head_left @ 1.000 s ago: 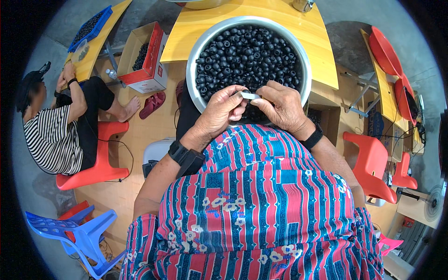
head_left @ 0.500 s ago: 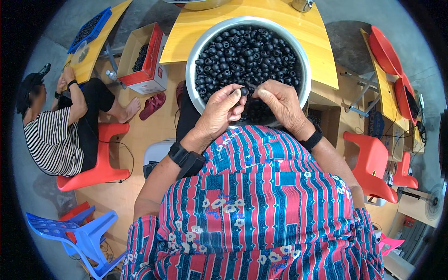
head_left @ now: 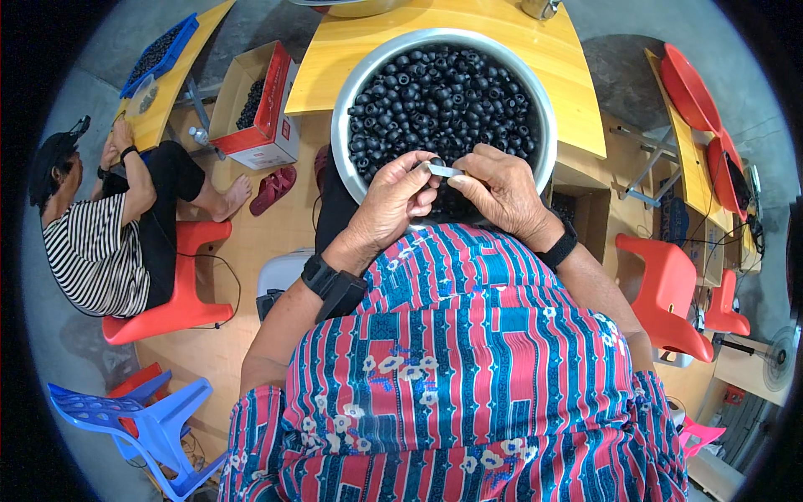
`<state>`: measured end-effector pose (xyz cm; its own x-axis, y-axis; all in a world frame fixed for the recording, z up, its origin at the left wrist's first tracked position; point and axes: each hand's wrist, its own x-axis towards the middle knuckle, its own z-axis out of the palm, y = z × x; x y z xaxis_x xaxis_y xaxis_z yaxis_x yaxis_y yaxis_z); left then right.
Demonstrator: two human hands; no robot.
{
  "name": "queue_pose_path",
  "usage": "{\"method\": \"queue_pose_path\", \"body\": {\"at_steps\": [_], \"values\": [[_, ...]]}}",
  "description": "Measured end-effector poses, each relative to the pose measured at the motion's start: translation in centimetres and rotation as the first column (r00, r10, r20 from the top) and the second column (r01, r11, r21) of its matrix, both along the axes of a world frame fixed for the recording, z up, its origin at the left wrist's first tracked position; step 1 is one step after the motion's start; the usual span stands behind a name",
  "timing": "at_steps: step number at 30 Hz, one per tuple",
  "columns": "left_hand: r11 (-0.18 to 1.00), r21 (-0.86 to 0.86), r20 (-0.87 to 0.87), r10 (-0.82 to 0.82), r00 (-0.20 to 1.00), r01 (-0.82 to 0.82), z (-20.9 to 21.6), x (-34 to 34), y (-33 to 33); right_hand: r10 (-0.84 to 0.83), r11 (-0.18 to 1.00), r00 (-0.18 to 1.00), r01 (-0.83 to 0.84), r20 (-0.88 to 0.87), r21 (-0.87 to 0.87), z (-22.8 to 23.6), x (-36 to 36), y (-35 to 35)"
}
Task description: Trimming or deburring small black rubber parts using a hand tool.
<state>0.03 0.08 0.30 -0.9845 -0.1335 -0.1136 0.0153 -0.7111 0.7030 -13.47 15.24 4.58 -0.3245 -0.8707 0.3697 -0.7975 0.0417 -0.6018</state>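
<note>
At 9 o'clock from view centre, a co-worker [head_left: 92, 251] in a black-and-white striped top sits on a red plastic stool [head_left: 191, 289]. Blue plastic chair with perforated panel [head_left: 159, 422] at 8 o'clock. At 10 o'clock, a shallow blue rectangular tray [head_left: 178, 57] of small dark pieces rests on a yellow wooden side table [head_left: 156, 124]. Open red-and-white cardboard carton [head_left: 276, 92] between 10 and 11, dark pieces inside.

Just off centre toward 12: left hand [head_left: 395, 191], thumb and fingers pinching one round black piece [head_left: 436, 161] above the 6 o'clock side of a wide round silver metal basin [head_left: 341, 125] full of similar black pieces [head_left: 443, 96]. Flat narrow pale strip [head_left: 445, 171] at the piece's lower edge; contact seems likely, though fingers partly cover the spot. Right hand [head_left: 506, 186]: thumb and fingers gripping the strip's 3 o'clock end. Basin overlaps the near edge of a light-yellow wooden table [head_left: 570, 75].

Two round red basins [head_left: 687, 92] at 2 o'clock; orange-red plastic stool [head_left: 665, 289] near 3.
</note>
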Motion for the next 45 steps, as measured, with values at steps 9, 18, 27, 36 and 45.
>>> {"method": "queue_pose_path", "body": {"at_steps": [9, 18, 27, 36, 45], "values": [[1.000, -0.015, -0.010, -0.003, 1.000, 0.003, 0.0, 0.0, 0.0, -0.010, 0.999, 1.000, 0.010, -0.010, -0.036, -0.1, 0.0, 0.0], [0.999, 0.005, -0.009, -0.045, 0.999, 0.045, 0.0, 0.2, 0.2, -0.144, 0.990, 0.979, 0.143, 0.145, 0.017, -0.9, -1.1, -0.5], [1.000, -0.012, 0.028, -0.012, 1.000, 0.012, 0.1, -0.1, 0.0, -0.031, 0.989, 0.936, 0.080, 0.351, -0.127, -0.6, 0.1, -0.7], [0.999, -0.042, 0.023, -0.019, 1.000, 0.020, 0.2, -0.2, 0.2, 0.014, 0.996, 0.913, 0.023, 0.408, -0.085, -0.7, 0.2, -0.9], [1.000, -0.018, 0.008, -0.018, 1.000, 0.018, 0.0, -0.2, 0.2, -0.019, 0.994, 0.959, 0.049, 0.284, -0.101, -0.2, -0.1, -0.3]]}}
